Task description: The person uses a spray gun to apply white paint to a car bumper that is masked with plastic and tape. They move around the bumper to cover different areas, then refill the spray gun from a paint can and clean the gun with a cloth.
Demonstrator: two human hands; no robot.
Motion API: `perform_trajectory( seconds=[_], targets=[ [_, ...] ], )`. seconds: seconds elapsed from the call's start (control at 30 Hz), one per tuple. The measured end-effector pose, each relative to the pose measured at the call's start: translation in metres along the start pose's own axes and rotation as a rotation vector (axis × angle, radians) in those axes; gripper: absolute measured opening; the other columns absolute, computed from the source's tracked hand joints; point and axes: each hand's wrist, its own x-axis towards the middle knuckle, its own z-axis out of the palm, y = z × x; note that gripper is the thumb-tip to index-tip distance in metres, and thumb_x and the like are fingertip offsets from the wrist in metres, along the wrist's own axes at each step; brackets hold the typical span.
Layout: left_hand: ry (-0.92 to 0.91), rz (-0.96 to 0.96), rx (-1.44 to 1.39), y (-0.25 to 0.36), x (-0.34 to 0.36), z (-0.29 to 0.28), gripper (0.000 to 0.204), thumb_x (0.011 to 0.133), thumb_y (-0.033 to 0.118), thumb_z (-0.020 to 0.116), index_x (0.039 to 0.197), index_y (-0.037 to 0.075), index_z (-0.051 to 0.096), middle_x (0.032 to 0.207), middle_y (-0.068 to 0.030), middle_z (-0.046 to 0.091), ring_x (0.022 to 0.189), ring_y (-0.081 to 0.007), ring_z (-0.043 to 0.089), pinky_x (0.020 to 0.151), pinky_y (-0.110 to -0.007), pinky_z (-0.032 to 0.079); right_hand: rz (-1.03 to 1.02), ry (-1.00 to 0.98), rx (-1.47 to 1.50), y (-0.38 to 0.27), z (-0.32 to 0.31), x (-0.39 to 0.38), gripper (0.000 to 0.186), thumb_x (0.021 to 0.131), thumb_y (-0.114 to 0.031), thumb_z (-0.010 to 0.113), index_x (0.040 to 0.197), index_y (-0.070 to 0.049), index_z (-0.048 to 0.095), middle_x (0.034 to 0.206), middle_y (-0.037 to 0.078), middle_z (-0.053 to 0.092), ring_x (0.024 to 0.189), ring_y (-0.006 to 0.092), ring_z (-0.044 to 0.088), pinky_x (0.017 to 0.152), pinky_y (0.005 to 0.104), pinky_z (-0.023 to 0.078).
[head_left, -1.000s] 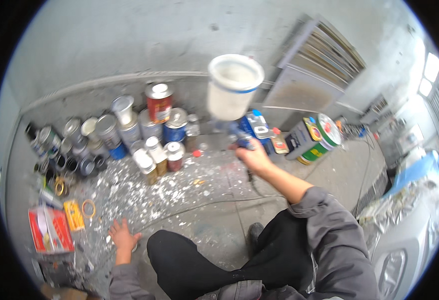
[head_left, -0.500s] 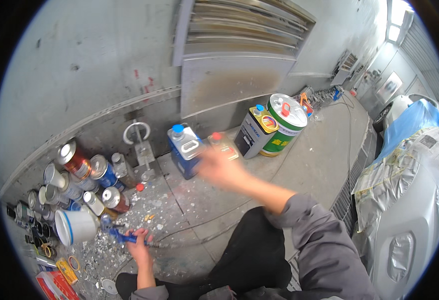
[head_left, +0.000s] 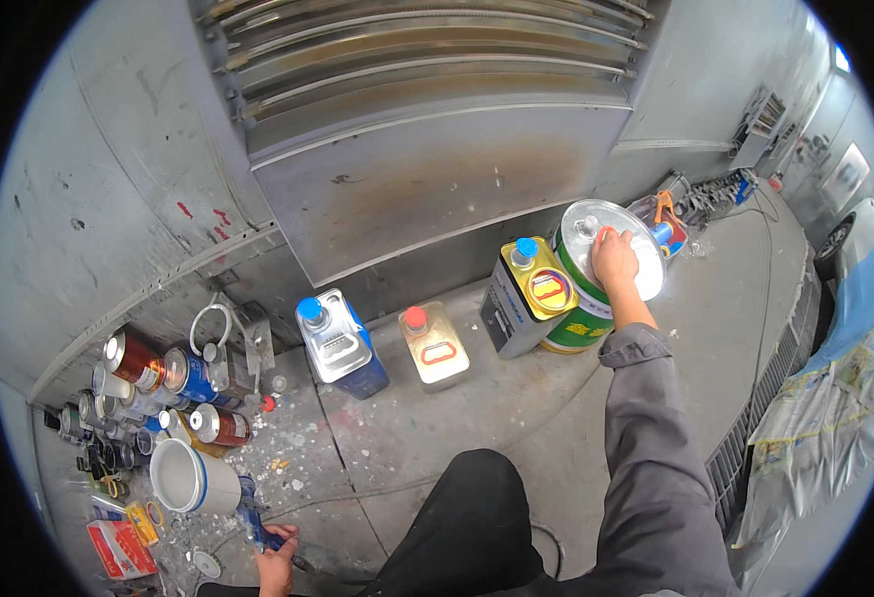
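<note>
My right hand point(head_left: 616, 267) reaches far out to the large green-and-white drum point(head_left: 588, 328). Its fingers are closed on the red handle point(head_left: 602, 237) on the drum's lid, which they mostly cover. Low at the left, my left hand point(head_left: 277, 571) grips a blue spray gun point(head_left: 256, 525) with a hose trailing from it. Just beyond the gun stands a white bucket point(head_left: 198, 478) with a blue band. A grey can with a yellow top point(head_left: 527, 298) and blue cap stands against the drum's left side.
Left of these stand a red-capped metal can point(head_left: 435, 348) and a blue can point(head_left: 342, 343). Several paint tins point(head_left: 138, 360) crowd the left wall. Paint flecks cover the floor point(head_left: 298, 438) near them. A louvred vent point(head_left: 437, 60) is ahead; a masked car point(head_left: 825, 398) stands right, beside a floor grate point(head_left: 765, 428).
My right hand has swung right and away from me, from above the red-capped can to the drum's handle. The view has shifted, and my left hand with the spray gun sits lower in it.
</note>
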Motion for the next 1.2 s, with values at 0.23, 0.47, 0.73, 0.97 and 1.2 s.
perform_trajectory(
  seconds=[0.23, 0.47, 0.73, 0.97, 1.2],
  targets=[
    [-0.002, -0.013, 0.056, 0.007, -0.008, 0.018, 0.032, 0.085, -0.02, 0.063, 0.1, 0.006, 0.055, 0.106, -0.0119, 0.066, 0.104, -0.0242, 0.067, 0.095, -0.038, 0.054, 0.031, 0.047, -0.002, -0.006, 0.015, 0.024, 0.031, 0.098, -0.024, 0.061, 0.115, 0.001, 0.066, 0.117, 0.022, 0.067, 0.093, 0.043, 0.075, 0.08, 0.0518, 0.062],
    [-0.036, -0.018, 0.096, 0.012, -0.005, 0.033, 0.027, 0.085, -0.018, 0.063, 0.099, 0.005, 0.057, 0.105, -0.0127, 0.069, 0.102, -0.0238, 0.069, 0.095, -0.037, 0.054, 0.111, 0.025, 0.12, 0.027, -0.004, 0.014, 0.031, 0.096, -0.031, 0.064, 0.112, -0.004, 0.067, 0.109, 0.023, 0.074, 0.102, 0.0418, 0.073, 0.088, 0.0521, 0.058],
    [-0.103, 0.066, 0.184, 0.048, 0.03, 0.039, 0.02, 0.087, -0.014, 0.061, 0.096, 0.004, 0.059, 0.104, -0.013, 0.071, 0.104, -0.0226, 0.068, 0.094, -0.036, 0.052, 0.231, 0.108, 0.429, 0.049, 0.024, 0.033, 0.026, 0.089, -0.023, 0.068, 0.104, -0.002, 0.069, 0.101, 0.022, 0.074, 0.103, 0.0414, 0.071, 0.094, 0.0516, 0.054],
    [-0.206, 0.113, 0.288, 0.039, 0.049, 0.047, 0.017, 0.087, -0.012, 0.063, 0.095, 0.003, 0.061, 0.104, -0.0126, 0.073, 0.102, -0.0212, 0.068, 0.094, -0.036, 0.052, 0.491, -0.217, 1.412, 0.078, 0.01, 0.022, 0.017, 0.096, -0.022, 0.068, 0.092, -0.006, 0.07, 0.07, 0.0, 0.065, 0.051, 0.0123, 0.057, 0.039, 0.0277, 0.033],
    [-0.41, 0.11, 0.38, 0.002, 0.053, 0.046, 0.01, 0.089, -0.005, 0.065, 0.094, 0.003, 0.062, 0.106, -0.011, 0.074, 0.1, -0.0176, 0.067, 0.092, -0.033, 0.052, 0.728, 0.187, 1.618, 0.114, -0.012, -0.014, 0.013, 0.096, -0.018, 0.071, 0.09, -0.009, 0.063, 0.072, 0.001, 0.06, 0.052, 0.0162, 0.058, 0.039, 0.0302, 0.033]
  ],
)
